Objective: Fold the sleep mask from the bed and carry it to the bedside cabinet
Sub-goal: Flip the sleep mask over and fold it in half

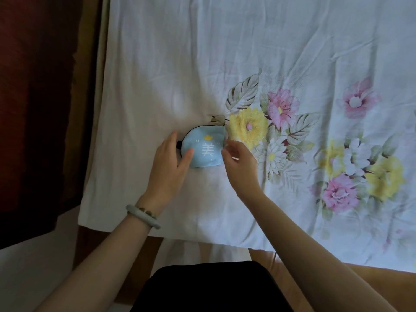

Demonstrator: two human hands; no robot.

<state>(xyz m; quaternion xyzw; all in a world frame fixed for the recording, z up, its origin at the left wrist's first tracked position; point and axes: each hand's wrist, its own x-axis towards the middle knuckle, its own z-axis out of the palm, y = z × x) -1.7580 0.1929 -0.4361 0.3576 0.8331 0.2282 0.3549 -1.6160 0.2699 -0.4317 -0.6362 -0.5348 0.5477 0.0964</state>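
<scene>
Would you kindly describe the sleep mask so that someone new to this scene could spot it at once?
Start at the white bed sheet and find its printed flower cluster. Just left of the big yellow flower, between the left hand and right hand, lies the sleep mask. It alone is light blue, dark-edged, with a small yellow crown above a white character.

Sleep mask: small pale-blue cloth sleep mask (203,148), matt, smooth weave, dark piped edge, white and yellow print on its face.
Bed sheet: white floral-printed cotton-like bed sheet (157,75), matt, soft, heavily creased (print looks flat, not raised).
Bangle: pale green stone-like bangle (143,216), smooth, faint gloss.
Bed frame: brown wooden bed frame (281,258), smooth, slight sheen.
Garment: black cloth garment (211,289), matt.
</scene>
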